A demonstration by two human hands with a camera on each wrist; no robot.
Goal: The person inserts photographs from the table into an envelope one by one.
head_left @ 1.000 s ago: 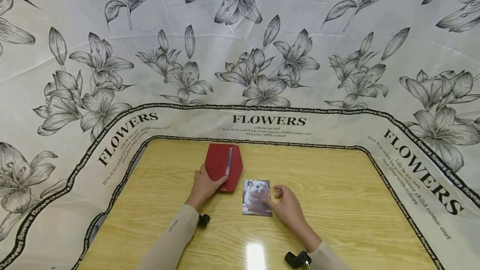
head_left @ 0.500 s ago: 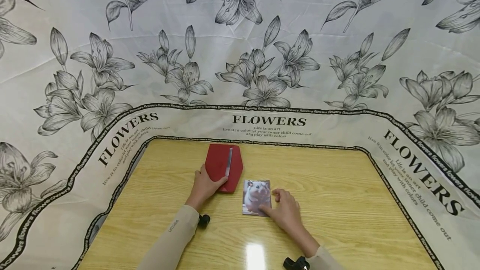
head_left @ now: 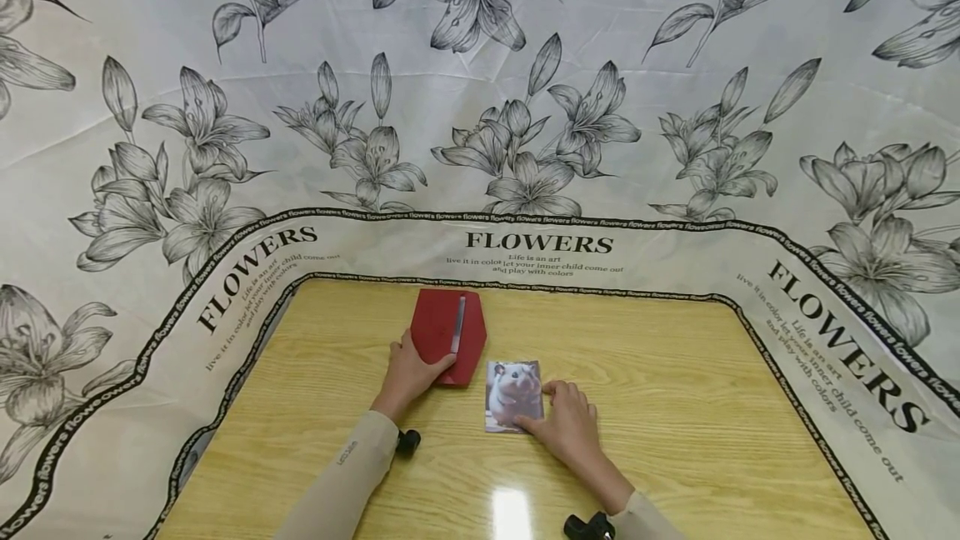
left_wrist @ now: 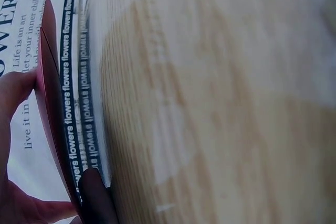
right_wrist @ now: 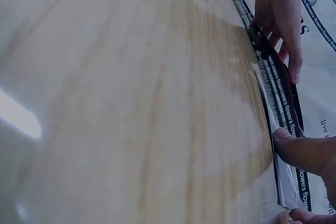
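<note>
A red paper envelope [head_left: 435,325] with a pale strip along it lies towards the back of the table, left of centre. My left hand [head_left: 407,372] grips its near left part, thumb over the top and fingers along the left edge. In the left wrist view the envelope [left_wrist: 52,93] appears edge-on between thumb and fingers. Closer to me and to the right is a picture card [head_left: 504,390] of a hamster. My right hand [head_left: 573,425] pinches its lower right side, thumb on the picture. The right wrist view shows the card [right_wrist: 284,184] edge-on under the thumb.
The light wooden table [head_left: 660,382] reflects a bright patch of light near its front. A white cloth [head_left: 540,252] printed with flowers and lettering borders the table at the back and sides. Dark wrist cameras [head_left: 407,442] sit on both sleeves.
My right thumb has slid down the card to its lower part, and the right hand has shifted slightly, its fingers coming to the card's right edge. Left hand and envelope stay put.
</note>
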